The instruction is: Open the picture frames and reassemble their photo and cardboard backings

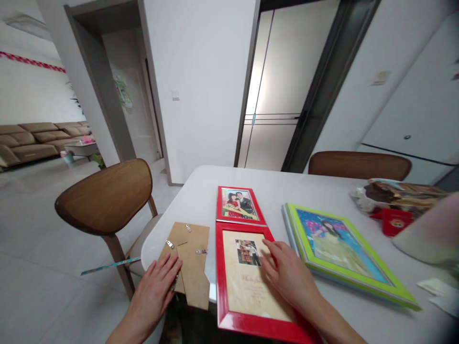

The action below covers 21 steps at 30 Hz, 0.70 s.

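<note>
My left hand (155, 286) lies with its fingers stretched flat over the left edge of a brown frame backing board (193, 260). The board has metal clips and sticks out past the table's near edge. My right hand (285, 272) is over a red picture frame (223, 286), its fingers partly extended near the small photo (247, 252) on a cream printed sheet (247, 291). It holds nothing that I can see; its undersides are hidden. Beyond that frame, a smaller red picture frame (238, 204) with a photo of a couple lies touching or close to it.
Right of my right hand, a green picture frame (344, 248) lies on what seems another frame. A red packet (397, 221), a plastic bag (362, 198) and a pale rounded container (430, 229) are on the white table (279, 184). Wooden chairs (107, 196) stand around it.
</note>
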Available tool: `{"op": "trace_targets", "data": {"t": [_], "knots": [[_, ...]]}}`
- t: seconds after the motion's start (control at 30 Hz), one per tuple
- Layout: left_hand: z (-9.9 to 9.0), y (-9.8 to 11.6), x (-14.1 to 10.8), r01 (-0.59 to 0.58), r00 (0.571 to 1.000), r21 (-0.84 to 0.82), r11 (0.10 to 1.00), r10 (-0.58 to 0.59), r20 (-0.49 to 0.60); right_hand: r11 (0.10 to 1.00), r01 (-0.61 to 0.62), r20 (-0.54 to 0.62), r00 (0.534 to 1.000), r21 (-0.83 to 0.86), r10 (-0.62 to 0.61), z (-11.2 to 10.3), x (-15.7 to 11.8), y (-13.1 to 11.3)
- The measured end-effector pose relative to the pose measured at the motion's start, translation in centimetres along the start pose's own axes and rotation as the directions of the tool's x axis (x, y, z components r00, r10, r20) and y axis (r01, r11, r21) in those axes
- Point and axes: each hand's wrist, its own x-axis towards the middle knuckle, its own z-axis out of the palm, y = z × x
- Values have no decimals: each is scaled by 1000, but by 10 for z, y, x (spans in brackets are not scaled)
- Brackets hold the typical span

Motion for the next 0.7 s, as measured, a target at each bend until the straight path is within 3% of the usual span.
{"op": "trace_targets", "data": {"t": [0.13,0.23,0.3,0.5,0.6,0.7], "knots": [[-11,7,2,-74,976,-4,997,72,-207,907,33,83,994,420,-75,-7,-16,-30],[-25,39,12,-131,936,-10,991,120,-331,779,16,107,988,627,-107,-22,-27,-52],[-30,67,21,-197,924,-2,980,185,-334,733,40,74,990,679,-122,-35,-32,-55],[-22,134,40,-301,935,-76,951,278,-219,836,-90,127,992,541,25,-57,-47,-6],[-9,151,43,-334,938,-136,933,316,-141,902,-85,163,987,424,16,-46,-57,16],[3,158,47,-319,947,-198,927,317,-41,961,10,188,980,277,-65,-30,-62,24]]}}
